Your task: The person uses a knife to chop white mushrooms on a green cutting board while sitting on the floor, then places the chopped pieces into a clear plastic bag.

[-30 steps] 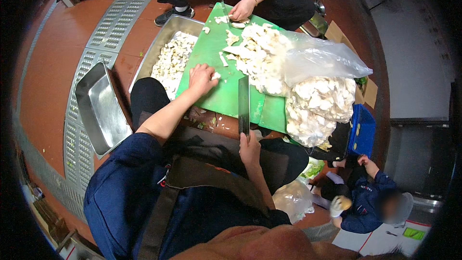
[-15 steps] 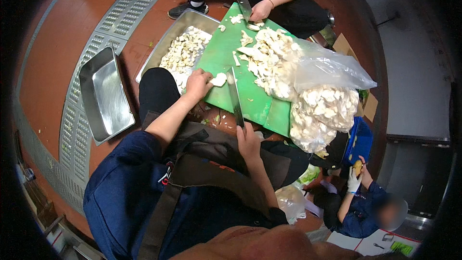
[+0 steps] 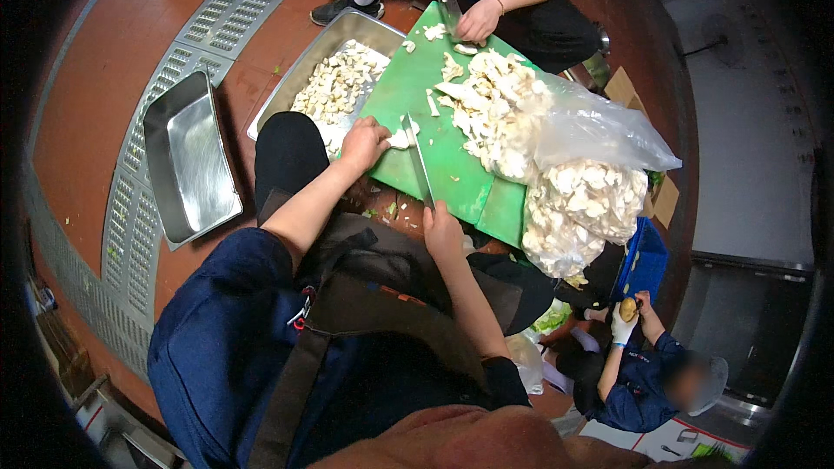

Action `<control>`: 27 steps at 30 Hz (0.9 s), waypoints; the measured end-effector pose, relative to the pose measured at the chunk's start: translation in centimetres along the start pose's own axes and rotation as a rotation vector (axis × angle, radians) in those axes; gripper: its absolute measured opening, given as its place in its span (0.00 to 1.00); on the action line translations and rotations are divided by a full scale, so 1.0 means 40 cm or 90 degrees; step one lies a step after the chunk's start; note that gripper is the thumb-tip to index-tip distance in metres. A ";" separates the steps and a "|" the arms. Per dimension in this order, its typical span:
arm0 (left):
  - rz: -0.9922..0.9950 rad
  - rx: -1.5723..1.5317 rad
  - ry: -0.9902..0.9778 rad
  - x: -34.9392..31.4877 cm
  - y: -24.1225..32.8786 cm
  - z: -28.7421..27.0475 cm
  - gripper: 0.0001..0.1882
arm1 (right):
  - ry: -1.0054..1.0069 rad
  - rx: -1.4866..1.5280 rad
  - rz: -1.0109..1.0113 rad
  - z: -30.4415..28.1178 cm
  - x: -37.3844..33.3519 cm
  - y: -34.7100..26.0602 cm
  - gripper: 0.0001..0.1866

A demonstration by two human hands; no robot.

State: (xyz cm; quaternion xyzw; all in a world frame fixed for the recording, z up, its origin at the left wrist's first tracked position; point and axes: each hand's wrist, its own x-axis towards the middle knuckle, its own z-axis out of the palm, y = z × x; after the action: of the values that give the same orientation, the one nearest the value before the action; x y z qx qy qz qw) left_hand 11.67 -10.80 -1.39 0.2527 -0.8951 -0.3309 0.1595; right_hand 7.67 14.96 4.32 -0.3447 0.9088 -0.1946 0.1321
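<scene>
My right hand point(image 3: 444, 231) is closed round the handle of a kitchen knife point(image 3: 419, 161). Its blade crosses a pale mushroom piece point(image 3: 401, 138) near the left edge of the green cutting board point(image 3: 395, 102). With bent fingers, my left hand point(image 3: 364, 144) grips that piece at its left end. A heap of pale mushrooms point(image 3: 495, 104) covers the board's right half, spilling from a clear plastic bag point(image 3: 586, 208) full of more. Cut chunks point(image 3: 339, 87) lie in a metal tray point(image 3: 300, 74) left of the board.
An empty metal pan point(image 3: 193, 169) stands on the red floor at left, beside metal drain grates point(image 3: 130, 247). Across the board, a co-worker's hand point(image 3: 479, 21) steadies mushroom under another knife point(image 3: 448, 4). At lower right, another person holds a potato point(image 3: 628, 309) near a blue crate point(image 3: 645, 256).
My knife has shifted slightly left, its blade now across the mushroom piece rather than beside it. The person at lower right has moved the potato a little lower.
</scene>
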 end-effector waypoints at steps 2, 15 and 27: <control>0.006 -0.008 0.010 -0.017 -0.002 0.006 0.09 | 0.009 0.006 0.005 0.002 -0.014 -0.001 0.14; 0.041 -0.004 0.039 -0.031 -0.009 0.015 0.07 | -0.048 0.042 0.050 0.006 -0.038 -0.044 0.14; -0.023 0.019 0.026 -0.046 -0.023 0.013 0.08 | -0.067 0.055 0.025 -0.003 -0.070 -0.069 0.13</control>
State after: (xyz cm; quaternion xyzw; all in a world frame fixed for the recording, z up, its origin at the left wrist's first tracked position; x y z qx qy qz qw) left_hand 13.28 -10.13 -2.61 0.2779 -0.8918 -0.3150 0.1679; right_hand 11.25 14.99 5.94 -0.3310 0.8979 -0.2124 0.1980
